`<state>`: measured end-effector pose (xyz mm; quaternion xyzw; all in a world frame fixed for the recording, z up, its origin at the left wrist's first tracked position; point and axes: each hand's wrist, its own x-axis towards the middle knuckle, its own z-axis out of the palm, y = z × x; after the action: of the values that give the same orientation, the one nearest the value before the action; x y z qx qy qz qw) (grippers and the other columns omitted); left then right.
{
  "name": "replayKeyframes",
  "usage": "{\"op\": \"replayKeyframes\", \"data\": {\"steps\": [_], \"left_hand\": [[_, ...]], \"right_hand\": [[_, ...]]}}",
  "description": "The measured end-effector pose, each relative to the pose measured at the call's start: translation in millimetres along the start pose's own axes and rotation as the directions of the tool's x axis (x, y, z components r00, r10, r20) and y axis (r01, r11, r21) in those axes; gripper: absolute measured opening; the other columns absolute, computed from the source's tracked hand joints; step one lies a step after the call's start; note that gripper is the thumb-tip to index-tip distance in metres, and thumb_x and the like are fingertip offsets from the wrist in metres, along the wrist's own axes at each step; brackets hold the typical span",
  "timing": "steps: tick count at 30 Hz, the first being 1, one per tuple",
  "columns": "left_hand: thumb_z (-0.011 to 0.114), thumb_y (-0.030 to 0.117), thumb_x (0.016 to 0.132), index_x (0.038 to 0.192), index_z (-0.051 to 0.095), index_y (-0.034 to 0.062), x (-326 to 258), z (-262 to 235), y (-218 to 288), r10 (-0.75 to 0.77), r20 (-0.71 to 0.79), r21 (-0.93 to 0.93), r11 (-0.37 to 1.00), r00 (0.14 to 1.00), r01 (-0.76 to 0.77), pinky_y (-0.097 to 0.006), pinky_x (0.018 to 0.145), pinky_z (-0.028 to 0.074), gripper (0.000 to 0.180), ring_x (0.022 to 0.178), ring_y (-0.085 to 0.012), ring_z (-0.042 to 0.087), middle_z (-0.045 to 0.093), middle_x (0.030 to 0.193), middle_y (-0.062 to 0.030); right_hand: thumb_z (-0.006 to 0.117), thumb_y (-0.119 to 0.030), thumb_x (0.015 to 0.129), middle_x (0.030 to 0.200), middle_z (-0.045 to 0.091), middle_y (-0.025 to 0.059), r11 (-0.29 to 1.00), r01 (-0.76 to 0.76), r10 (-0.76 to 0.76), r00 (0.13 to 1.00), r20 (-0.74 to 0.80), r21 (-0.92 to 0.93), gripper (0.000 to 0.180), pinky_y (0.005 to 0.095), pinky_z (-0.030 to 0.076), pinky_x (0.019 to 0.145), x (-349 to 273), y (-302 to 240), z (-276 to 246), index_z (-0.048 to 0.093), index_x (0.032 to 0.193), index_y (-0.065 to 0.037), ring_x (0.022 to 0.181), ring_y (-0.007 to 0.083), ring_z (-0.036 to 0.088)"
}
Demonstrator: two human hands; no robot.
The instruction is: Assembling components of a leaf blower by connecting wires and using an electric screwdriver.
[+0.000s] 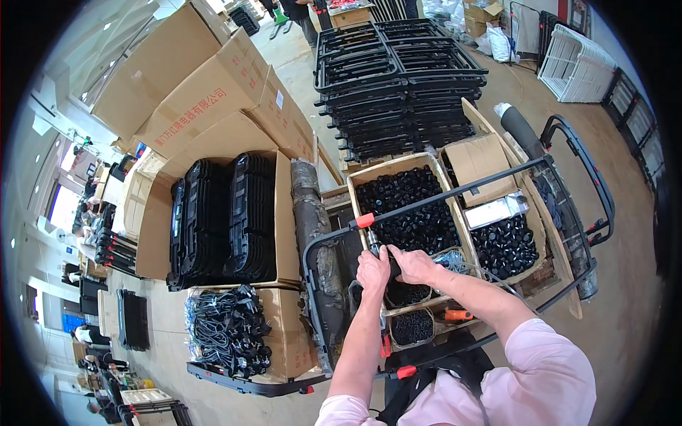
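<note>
- The person's left hand (373, 271) is gripping a slim silver-and-black hand tool (374, 243), fingers wrapping around it; the tool is standing just below a red plastic clip (365, 220) on the frame.
- The right hand (412, 267) is reaching in just beside the left, thumb pointing toward it; whether its fingers are pinching anything, I cannot tell.
- A large black tubular frame with rounded corners (455, 193) is lying across the work stand, its near side running close to the person's body.
- Under the frame, a pale wooden tray (353, 195) is holding many glossy black caps (408, 202); a white rectangular carton (496, 211) is resting to its right.
- Two long rails wrapped in worn grey material are flanking the stand, the left rail (310, 206) running beside an open brown cardboard box (290, 227) of upright black panels (202, 220).
- Grey cords with black ends (227, 330) are lying in a heap nearer the person.
- Beyond, a tall stack of black frames (401, 85) is standing on the smooth beige floor (160, 312), white frames (577, 65) leaning farther right.
- Red printed characters are running along a big brown carton (190, 113); a small white label (279, 99) is sticking to the cardboard nearby.
</note>
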<state>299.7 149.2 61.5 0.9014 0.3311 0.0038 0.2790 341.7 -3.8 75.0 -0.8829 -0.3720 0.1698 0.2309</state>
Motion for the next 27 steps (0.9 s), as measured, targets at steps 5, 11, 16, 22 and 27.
{"op": "replayKeyframes", "data": {"steps": [5,11,16,22,27], "left_hand": [[0.061,0.059,0.098,0.11,0.065,-0.0029,5,1,-3,0.018,-0.032,0.021,1.0,0.999,-0.017,-0.06,0.091,0.055,0.063,0.104,-0.0508,0.07,0.071,0.112,-0.0299],[0.063,0.059,0.097,0.112,0.065,-0.0037,3,-1,-3,0.022,0.006,0.034,0.999,1.0,-0.022,-0.057,0.092,0.056,0.064,0.104,-0.0484,0.071,0.071,0.113,-0.0284],[0.061,0.062,0.097,0.113,0.066,-0.0025,0,-5,-5,0.025,0.024,0.03,0.999,0.999,-0.025,-0.058,0.093,0.055,0.066,0.108,-0.0496,0.07,0.071,0.115,-0.0294],[0.061,0.062,0.097,0.114,0.065,-0.0029,-5,-7,-7,0.023,0.048,0.035,0.999,0.999,-0.025,-0.058,0.094,0.055,0.068,0.109,-0.0489,0.07,0.071,0.116,-0.0294],[0.063,0.06,0.096,0.113,0.065,-0.0046,-11,-10,-9,0.017,0.063,0.029,0.999,0.998,-0.019,-0.056,0.094,0.056,0.067,0.108,-0.0482,0.07,0.071,0.116,-0.029]], "right_hand": [[0.084,-0.02,0.076,0.118,0.063,0.0187,0.995,0.097,-0.097,0.994,-0.039,-0.002,0.058,0.0516,0.059,0.085,3,5,10,0.056,0.124,-0.001,0.106,0.0423,0.068],[0.082,-0.016,0.075,0.132,0.057,0.0155,0.993,0.116,-0.118,0.99,-0.075,-0.032,0.056,0.0511,0.059,0.088,0,3,15,0.058,0.124,-0.003,0.116,0.0389,0.066],[0.085,-0.015,0.074,0.126,0.057,0.0157,0.991,0.13,-0.131,0.986,-0.106,-0.02,0.056,0.0499,0.06,0.089,-6,1,19,0.057,0.121,-0.004,0.113,0.0388,0.067],[0.084,-0.017,0.076,0.125,0.057,0.0166,0.994,0.111,-0.112,0.991,-0.068,-0.022,0.053,0.0507,0.059,0.089,-11,-1,19,0.057,0.12,-0.004,0.114,0.0388,0.067],[0.083,-0.018,0.078,0.124,0.058,0.0175,0.993,0.112,-0.115,0.991,-0.062,-0.042,0.053,0.0512,0.059,0.09,-13,-1,25,0.056,0.121,-0.004,0.114,0.0394,0.066]]}}
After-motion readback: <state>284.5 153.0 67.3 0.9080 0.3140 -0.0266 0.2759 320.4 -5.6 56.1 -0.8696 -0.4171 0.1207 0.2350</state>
